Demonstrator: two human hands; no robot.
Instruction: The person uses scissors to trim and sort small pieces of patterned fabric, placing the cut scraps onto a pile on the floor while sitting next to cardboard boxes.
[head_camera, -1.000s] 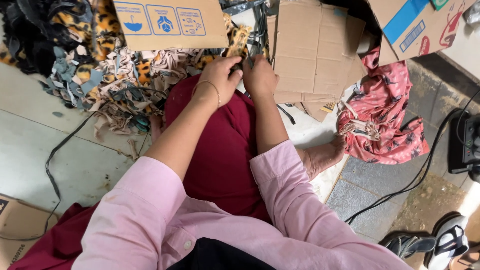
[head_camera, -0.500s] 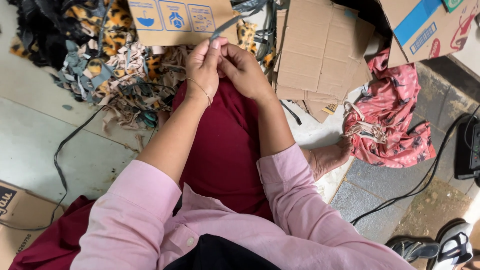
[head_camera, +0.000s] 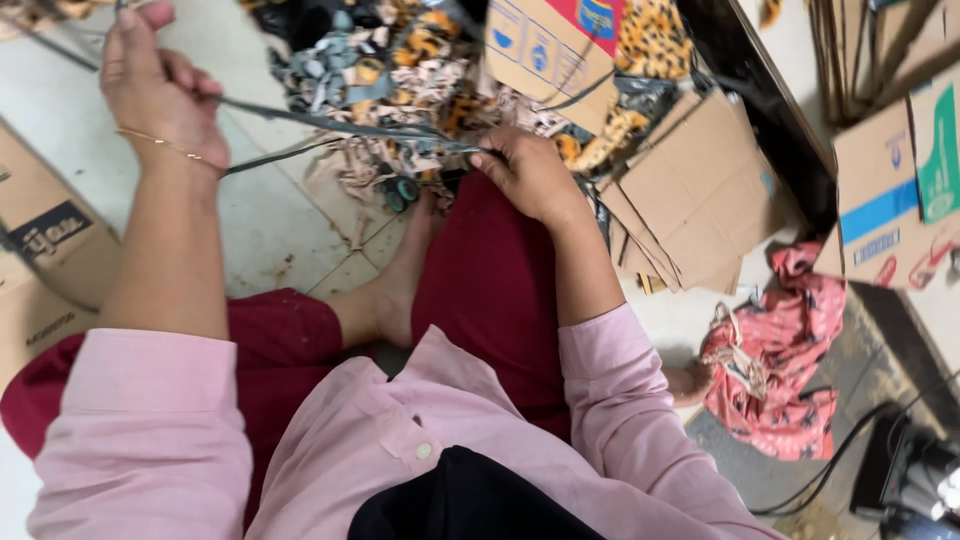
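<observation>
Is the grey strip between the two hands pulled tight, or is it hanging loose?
Pulled tight. The grey strip runs in a nearly straight line from the raised left hand to the right hand, without sagging.

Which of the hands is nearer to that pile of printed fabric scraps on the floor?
The right. The right hand sits at the near edge of the fabric scrap pile, pinching a grey strip. The left hand is raised off to the pile's left.
</observation>
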